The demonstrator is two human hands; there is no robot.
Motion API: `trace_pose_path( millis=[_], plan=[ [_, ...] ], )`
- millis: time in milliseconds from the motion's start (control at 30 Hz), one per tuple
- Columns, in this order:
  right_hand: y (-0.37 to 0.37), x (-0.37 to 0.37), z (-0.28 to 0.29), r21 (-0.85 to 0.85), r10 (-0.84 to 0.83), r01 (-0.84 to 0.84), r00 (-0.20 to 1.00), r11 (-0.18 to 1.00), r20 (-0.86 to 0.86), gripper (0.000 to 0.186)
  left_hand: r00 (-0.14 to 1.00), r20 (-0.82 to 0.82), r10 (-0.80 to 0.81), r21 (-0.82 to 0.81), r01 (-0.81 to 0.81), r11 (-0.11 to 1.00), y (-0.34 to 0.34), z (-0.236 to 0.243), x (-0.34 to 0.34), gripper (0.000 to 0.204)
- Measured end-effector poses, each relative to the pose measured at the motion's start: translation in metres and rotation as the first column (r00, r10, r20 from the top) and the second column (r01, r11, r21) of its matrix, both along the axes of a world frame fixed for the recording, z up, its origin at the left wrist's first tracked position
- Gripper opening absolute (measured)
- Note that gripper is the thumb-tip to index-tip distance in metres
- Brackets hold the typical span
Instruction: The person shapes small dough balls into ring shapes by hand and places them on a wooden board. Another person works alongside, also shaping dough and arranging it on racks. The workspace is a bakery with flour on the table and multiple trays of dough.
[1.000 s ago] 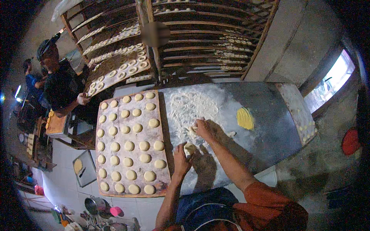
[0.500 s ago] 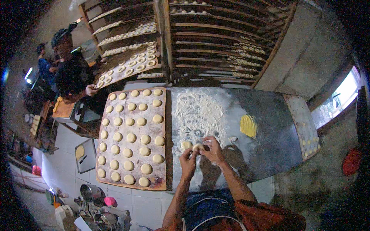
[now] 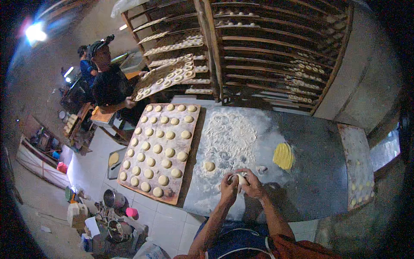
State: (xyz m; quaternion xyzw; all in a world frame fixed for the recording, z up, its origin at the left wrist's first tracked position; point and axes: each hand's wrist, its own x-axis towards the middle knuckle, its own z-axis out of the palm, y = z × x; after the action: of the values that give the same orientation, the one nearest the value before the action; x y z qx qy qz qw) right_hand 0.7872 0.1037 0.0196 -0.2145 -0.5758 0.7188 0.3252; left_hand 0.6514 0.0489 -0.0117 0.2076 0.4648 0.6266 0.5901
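Observation:
Between both my hands is a pale piece of dough (image 3: 242, 179), held just over the floured worktable (image 3: 302, 194). The fingers of my left hand (image 3: 229, 190) curl round its left side. My right hand (image 3: 253, 186) grips it from the right, with fingers bent over the top; part of the dough is hidden by them. A flattened dough round (image 3: 209, 166) lies on the flour to the left of my hands, touched by neither. Spread flour (image 3: 230, 134) covers the table beyond them. Farther right sits a yellow mound of soft paste (image 3: 283, 156).
Left of the flour, a large board (image 3: 181, 190) carries rows of dough rounds. Another person (image 3: 113, 86) holds a tray of ring-shaped dough (image 3: 166, 80) beside a wooden rack (image 3: 267, 60). At the right end lies another board (image 3: 355, 164). Pots (image 3: 114, 198) stand at lower left.
My hands have drawn away from the dough round on the table, toward me, with the other piece between them. The other person's tray has moved and is more tilted. The whole view has shifted.

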Motion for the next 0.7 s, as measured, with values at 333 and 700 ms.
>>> trace_pose_path(
  millis=[333, 700],
  plan=[
    [0.008, 0.027, -0.073, -0.345, -0.265, 0.293, 0.956, 0.892, 0.126, 0.037, 0.924, -0.367, 0.110, 0.202, -0.036, 0.979, -0.016, -0.024, 0.029, 0.023],
    [-0.002, 0.021, -0.068, 0.537, -0.433, 0.144, 0.775, 0.831, 0.461, 0.037, 0.922, -0.011, 0.387, 0.170, -0.380, 0.909, 0.004, -0.033, 0.062, 0.015]
  ],
)
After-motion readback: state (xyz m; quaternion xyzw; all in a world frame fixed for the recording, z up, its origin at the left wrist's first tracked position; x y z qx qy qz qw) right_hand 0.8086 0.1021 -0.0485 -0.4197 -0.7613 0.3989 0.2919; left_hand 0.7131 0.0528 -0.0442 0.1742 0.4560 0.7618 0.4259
